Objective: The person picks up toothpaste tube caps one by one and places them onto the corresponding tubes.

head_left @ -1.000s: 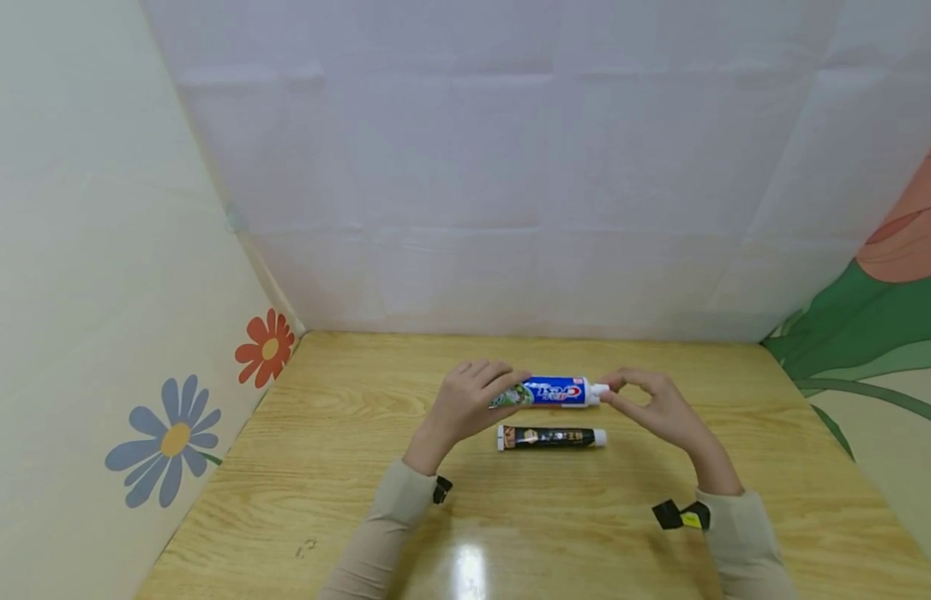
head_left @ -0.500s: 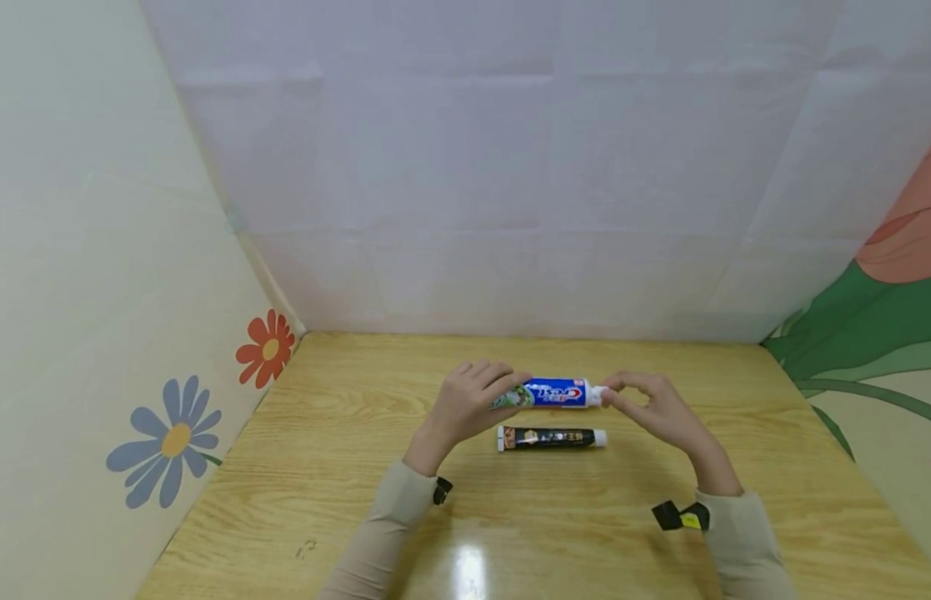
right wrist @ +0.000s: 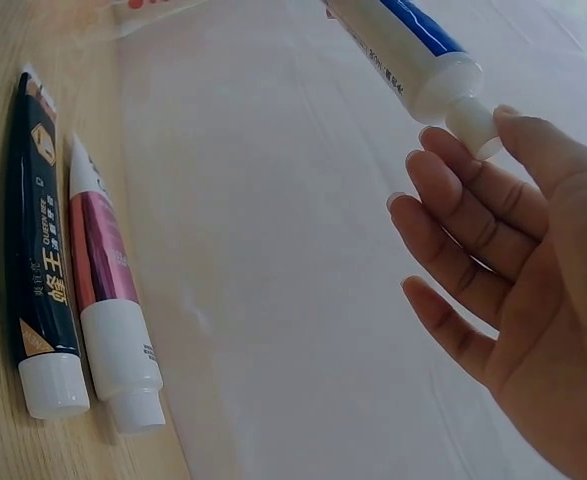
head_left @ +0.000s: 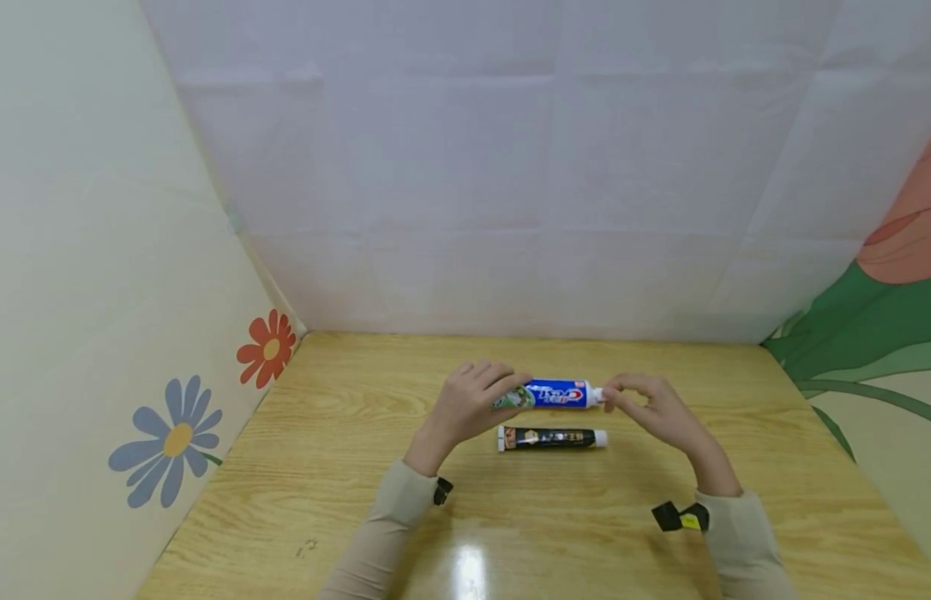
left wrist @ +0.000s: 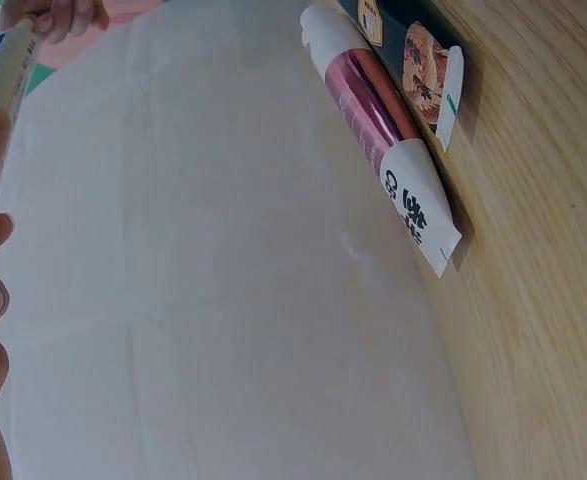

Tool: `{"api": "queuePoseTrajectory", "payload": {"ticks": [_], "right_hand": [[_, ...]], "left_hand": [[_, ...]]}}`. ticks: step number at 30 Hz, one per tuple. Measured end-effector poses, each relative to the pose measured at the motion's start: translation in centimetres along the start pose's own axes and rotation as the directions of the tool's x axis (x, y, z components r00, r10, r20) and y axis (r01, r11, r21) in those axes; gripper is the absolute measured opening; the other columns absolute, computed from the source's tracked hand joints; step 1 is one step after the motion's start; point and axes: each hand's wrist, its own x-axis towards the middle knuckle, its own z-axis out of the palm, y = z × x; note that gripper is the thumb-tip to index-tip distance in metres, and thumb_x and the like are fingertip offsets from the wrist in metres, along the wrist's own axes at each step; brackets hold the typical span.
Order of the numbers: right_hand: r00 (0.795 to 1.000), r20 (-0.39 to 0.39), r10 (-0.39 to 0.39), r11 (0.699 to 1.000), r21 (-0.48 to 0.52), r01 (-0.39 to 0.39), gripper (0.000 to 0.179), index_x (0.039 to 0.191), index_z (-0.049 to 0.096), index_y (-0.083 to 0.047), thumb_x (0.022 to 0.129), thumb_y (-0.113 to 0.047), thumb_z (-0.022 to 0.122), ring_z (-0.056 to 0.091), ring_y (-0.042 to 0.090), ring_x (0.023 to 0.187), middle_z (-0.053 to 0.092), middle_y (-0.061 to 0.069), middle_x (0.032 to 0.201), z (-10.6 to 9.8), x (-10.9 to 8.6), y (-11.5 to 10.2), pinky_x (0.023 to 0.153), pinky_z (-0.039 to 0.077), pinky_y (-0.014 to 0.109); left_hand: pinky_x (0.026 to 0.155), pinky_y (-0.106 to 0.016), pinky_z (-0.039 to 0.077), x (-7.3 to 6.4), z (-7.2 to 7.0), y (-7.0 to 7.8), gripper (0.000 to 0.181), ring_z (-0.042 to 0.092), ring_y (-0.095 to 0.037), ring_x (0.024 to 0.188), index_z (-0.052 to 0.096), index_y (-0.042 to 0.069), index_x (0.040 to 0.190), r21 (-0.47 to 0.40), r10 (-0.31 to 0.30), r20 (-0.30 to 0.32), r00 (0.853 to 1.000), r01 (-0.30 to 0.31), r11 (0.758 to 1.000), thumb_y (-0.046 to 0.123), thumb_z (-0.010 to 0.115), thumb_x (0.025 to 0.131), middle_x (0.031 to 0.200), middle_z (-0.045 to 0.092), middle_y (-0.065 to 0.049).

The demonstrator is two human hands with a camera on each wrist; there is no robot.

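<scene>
A blue, white and green Crest toothpaste tube is held level above the table, its capped end pointing right. My left hand grips its rear part, fingers over the far side and thumb on the near side. At the other end, the thumb and index finger of my right hand pinch the small white cap. In the right wrist view the remaining fingers are loosely bent below the cap. A black toothpaste tube with a white cap lies on the table, nearer to the body than the Crest tube.
A pink-and-white toothpaste tube lies alongside the black one in both wrist views; the head view does not show it. The wood-grain table meets a pale wall sheet at the back. Flower-printed panels flank it.
The Crest tube and the right fingertips have shifted very slightly toward the body and to the right. The left hand keeps its grip, and the black tube stays where it lay.
</scene>
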Motion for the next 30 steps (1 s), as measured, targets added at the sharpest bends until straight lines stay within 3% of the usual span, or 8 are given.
{"api": "queuePoseTrajectory", "payload": {"ticks": [3, 10, 23, 30], "right_hand": [[1.000, -0.002, -0.007, 1.000, -0.021, 0.007, 0.018, 0.086, 0.067, -0.016, 0.093, -0.005, 0.054, 0.061, 0.008, 0.078, 0.066, -0.007, 0.077, 0.0, 0.0, -0.1, 0.077, 0.048, 0.038], [0.999, 0.001, -0.034, 0.999, -0.024, 0.034, 0.021, 0.080, 0.066, -0.010, 0.091, 0.003, 0.052, 0.061, 0.012, 0.073, 0.064, 0.000, 0.072, -0.6, 0.2, -3.4, 0.071, 0.049, 0.030], [1.000, 0.010, -0.027, 1.000, -0.001, 0.027, 0.027, 0.077, 0.065, -0.012, 0.092, 0.004, 0.049, 0.061, 0.016, 0.073, 0.061, -0.010, 0.072, -0.5, 0.3, -3.7, 0.071, 0.049, 0.029], [0.999, 0.012, -0.050, 0.999, -0.001, 0.050, 0.028, 0.077, 0.064, -0.013, 0.092, 0.004, 0.048, 0.062, 0.019, 0.073, 0.064, 0.000, 0.072, -0.4, 0.3, -3.6, 0.071, 0.049, 0.030]], "left_hand": [[0.064, -0.021, 0.048, 0.0, 0.0, 0.0, 0.047, 0.060, -0.009, 0.084, 0.064, 0.021, 0.114, 0.000, 0.003, -0.004, 1.000, -0.003, 1.000, 0.044, 0.074, 0.074, 0.098, 0.065, 0.004], [0.063, -0.020, 0.048, 0.0, 0.1, 0.1, 0.047, 0.060, -0.009, 0.083, 0.064, 0.020, 0.113, -0.008, 0.008, -0.011, 1.000, -0.008, 1.000, 0.043, 0.075, 0.074, 0.097, 0.065, 0.004], [0.064, -0.021, 0.049, 0.0, 0.2, 0.0, 0.051, 0.060, -0.009, 0.083, 0.065, 0.020, 0.113, -0.010, 0.007, -0.022, 1.000, -0.007, 1.000, 0.041, 0.079, 0.069, 0.096, 0.065, 0.004], [0.064, -0.021, 0.048, 0.0, 0.0, 0.0, 0.047, 0.060, -0.009, 0.083, 0.065, 0.020, 0.113, -0.011, 0.005, -0.017, 1.000, -0.005, 1.000, 0.042, 0.076, 0.073, 0.097, 0.065, 0.004]]}}
